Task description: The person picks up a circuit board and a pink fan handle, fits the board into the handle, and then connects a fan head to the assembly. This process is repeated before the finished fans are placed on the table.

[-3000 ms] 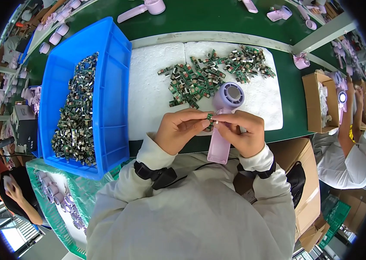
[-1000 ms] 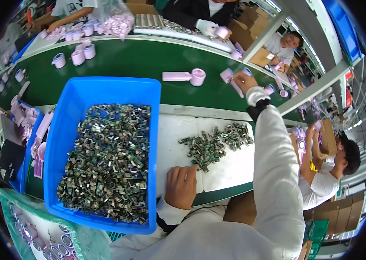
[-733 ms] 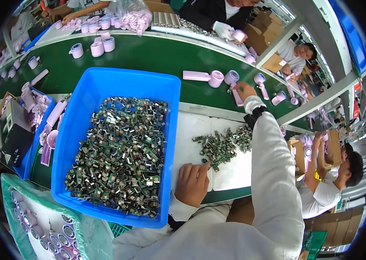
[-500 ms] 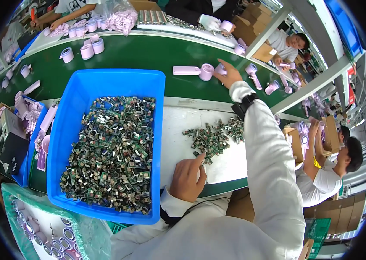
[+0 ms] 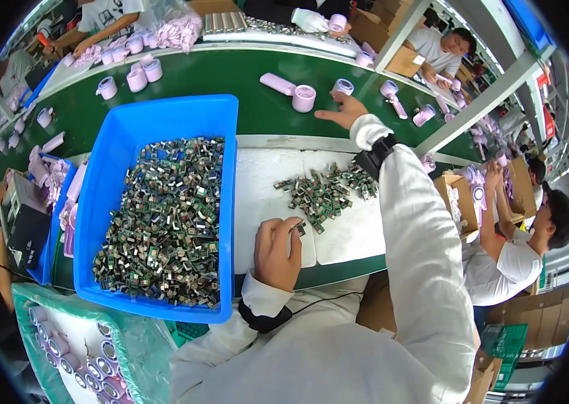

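Note:
My left hand (image 5: 276,254) is at the near side of the white work surface (image 5: 351,249), pinching a small green circuit board (image 5: 299,229) between thumb and fingertips. Just beyond it lies a loose pile of similar circuit boards (image 5: 318,205). Over the green conveyor belt (image 5: 230,84) reaches my right hand (image 5: 346,111), thumb and fingers apart, holding nothing. Close to its fingertips stands a short pink cylindrical housing (image 5: 343,87). To the left of that hand, a pink handheld fan (image 5: 304,99) lies on the belt with its handle pointing left.
A blue bin (image 5: 163,118) heaped with circuit boards stands left of my hands. Pink housings (image 5: 107,88) dot the belt. A green-lined crate (image 5: 123,323) of round parts sits at lower left. A metal post (image 5: 402,37) rises beyond my right hand; co-workers sit across and to the right.
My right hand has come away from the short pink housing and opened. My left hand has drawn back from the pile with a circuit board. The fan now lies at a slant.

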### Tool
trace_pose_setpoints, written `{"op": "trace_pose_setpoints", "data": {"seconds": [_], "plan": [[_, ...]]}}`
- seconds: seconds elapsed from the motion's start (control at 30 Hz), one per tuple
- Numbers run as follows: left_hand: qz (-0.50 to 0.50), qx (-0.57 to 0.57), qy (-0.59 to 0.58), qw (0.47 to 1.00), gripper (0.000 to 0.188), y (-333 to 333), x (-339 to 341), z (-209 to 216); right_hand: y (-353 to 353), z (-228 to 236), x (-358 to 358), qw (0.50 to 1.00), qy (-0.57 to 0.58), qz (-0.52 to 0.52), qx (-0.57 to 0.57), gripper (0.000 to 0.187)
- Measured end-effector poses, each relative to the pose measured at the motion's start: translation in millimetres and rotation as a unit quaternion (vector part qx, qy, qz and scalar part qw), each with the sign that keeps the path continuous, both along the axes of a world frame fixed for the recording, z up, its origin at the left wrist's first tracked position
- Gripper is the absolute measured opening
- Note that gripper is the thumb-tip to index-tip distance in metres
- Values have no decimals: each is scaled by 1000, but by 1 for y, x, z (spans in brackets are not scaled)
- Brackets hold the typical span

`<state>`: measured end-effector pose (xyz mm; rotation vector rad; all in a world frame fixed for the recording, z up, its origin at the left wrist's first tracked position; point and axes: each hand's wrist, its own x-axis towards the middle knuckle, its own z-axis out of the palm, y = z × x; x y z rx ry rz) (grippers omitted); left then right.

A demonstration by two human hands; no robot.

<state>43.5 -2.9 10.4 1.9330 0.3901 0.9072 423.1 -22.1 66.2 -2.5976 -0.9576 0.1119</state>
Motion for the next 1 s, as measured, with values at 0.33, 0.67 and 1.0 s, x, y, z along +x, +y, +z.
{"op": "trace_pose_setpoints", "data": {"seconds": [0.33,0.67,1.0], "plan": [[-63,-17,-29,997,23,-9,1,-4,64,-58,19,967,109,-117,200,103],[-27,-18,-9,999,31,-3,-1,12,-118,80,-98,876,252,-19,410,48],[-301,51,-33,952,32,-31,1,15,-241,-18,-200,994,-68,-81,39,42]]}}
